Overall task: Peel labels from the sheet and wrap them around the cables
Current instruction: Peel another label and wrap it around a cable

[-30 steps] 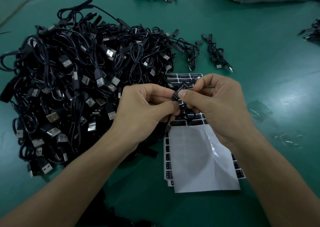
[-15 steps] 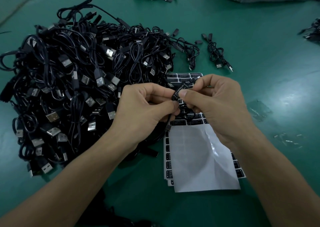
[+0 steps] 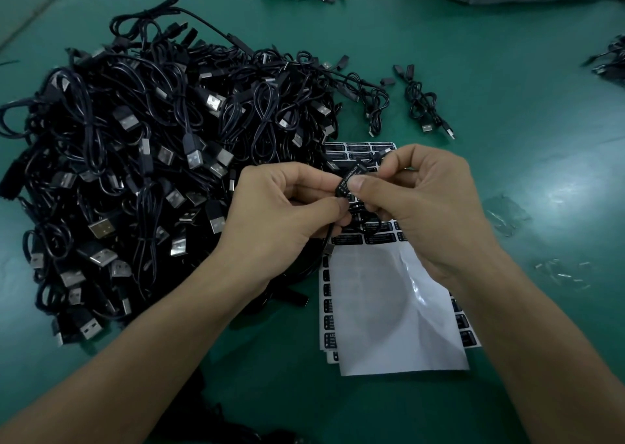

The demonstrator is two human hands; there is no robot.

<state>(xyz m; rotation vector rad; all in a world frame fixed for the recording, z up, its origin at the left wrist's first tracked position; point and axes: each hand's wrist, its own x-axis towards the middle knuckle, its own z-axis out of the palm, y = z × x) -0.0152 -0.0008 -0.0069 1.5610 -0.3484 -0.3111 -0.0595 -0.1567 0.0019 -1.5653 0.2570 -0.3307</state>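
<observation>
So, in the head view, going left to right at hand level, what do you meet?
Pile of black USB cables → left hand → LED controller label, pinched by both hands → right hand → clear scrap on the green mat.

My bare left forearm [image 3: 135, 359] and right forearm [image 3: 541, 342] reach up from the bottom edge, hands meeting mid-frame. My left hand [image 3: 280, 213], fingers curled, pinches a cable [image 3: 328, 240]. My right hand [image 3: 429, 206] pinches its label [image 3: 349, 177] between thumb and forefinger.

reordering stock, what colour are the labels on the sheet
Black with white print on the label sheet, head view.
</observation>
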